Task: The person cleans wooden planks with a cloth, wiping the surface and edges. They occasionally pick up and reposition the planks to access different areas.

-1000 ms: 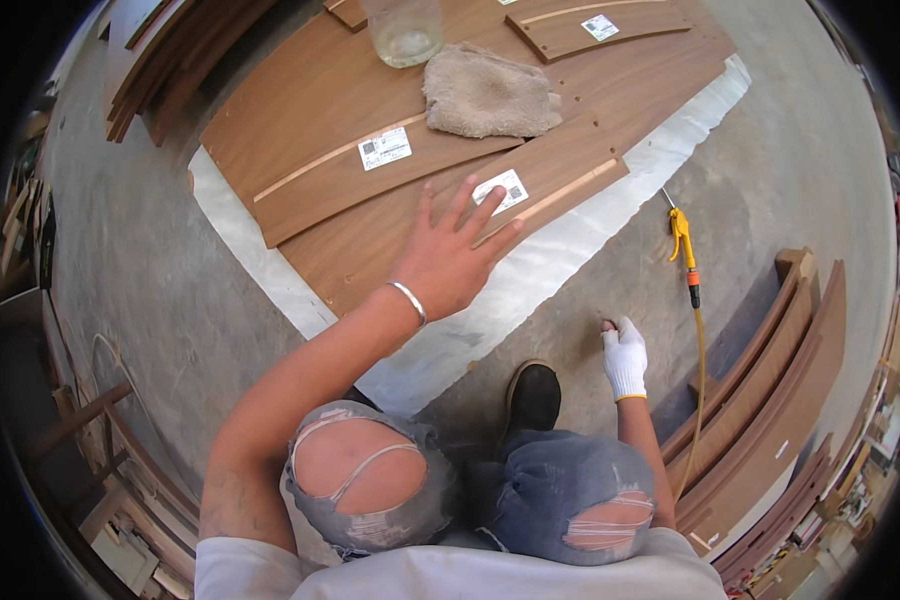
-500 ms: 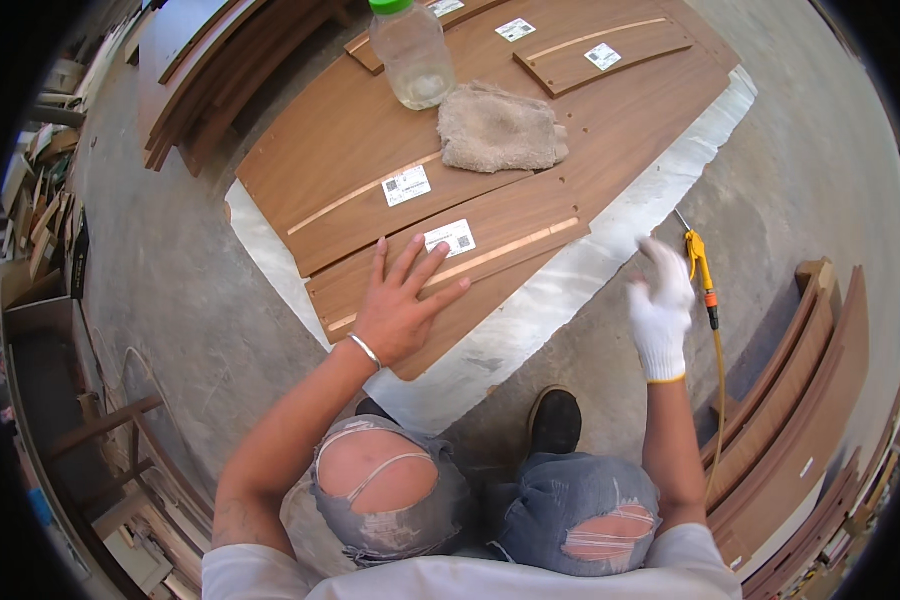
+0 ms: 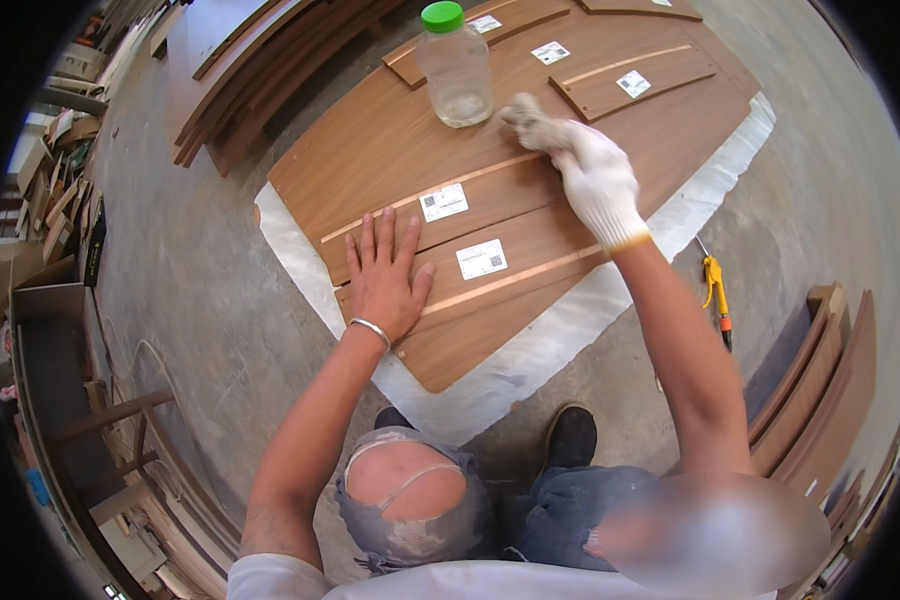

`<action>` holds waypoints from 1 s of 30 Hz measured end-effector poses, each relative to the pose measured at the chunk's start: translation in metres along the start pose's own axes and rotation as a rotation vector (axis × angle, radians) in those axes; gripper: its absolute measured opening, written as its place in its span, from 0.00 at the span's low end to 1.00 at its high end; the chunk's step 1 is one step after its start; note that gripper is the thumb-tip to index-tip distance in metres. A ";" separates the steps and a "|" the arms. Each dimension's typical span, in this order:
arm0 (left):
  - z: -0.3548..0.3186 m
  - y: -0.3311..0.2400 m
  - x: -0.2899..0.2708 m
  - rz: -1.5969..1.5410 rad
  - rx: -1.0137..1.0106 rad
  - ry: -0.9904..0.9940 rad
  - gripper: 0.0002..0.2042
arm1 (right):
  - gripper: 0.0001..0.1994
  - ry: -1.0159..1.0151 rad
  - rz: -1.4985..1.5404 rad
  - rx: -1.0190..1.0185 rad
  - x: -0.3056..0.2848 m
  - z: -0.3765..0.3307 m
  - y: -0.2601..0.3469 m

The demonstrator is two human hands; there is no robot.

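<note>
From my remote post I noted the left hand (image 3: 385, 288) spread flat on two slats (image 3: 510, 193), long axes rising rightward, and, right of the jar (image 3: 458, 78), a beige cloth (image 3: 530, 122) gripped upper-left of the nearer, gloved right hand (image 3: 592, 170).

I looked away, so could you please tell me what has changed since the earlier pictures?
The gloved right hand reached forward and took hold of the cloth. The near wooden strip slid left alongside the far strip; the left hand moved left, off the near label. The jar and yellow air gun stayed put.
</note>
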State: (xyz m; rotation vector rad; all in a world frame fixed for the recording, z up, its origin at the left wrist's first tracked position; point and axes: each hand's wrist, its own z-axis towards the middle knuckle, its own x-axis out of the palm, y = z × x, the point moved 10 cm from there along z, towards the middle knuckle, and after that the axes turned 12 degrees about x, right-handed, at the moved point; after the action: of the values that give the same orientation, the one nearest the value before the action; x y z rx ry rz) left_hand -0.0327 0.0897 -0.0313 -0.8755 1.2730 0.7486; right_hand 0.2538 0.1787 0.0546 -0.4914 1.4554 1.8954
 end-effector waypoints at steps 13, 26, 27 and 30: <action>0.029 -0.015 -0.020 -0.037 0.215 -0.092 0.26 | 0.16 0.199 -0.050 -0.277 0.035 -0.168 0.033; 0.031 -0.007 -0.010 0.029 0.285 -0.163 0.27 | 0.17 0.570 0.082 -0.535 0.128 -0.233 0.140; 0.037 -0.012 -0.012 0.033 0.300 -0.151 0.27 | 0.16 0.468 0.096 -0.579 0.133 -0.245 0.142; 0.044 -0.018 -0.016 0.041 0.346 -0.124 0.28 | 0.14 0.613 0.185 -0.597 0.170 -0.257 0.165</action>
State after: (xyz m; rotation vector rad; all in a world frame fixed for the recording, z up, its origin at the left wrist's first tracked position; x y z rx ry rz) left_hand 0.0019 0.1194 -0.0098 -0.5161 1.2654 0.5819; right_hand -0.0097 -0.0379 -0.0213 -1.3514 1.2850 2.4654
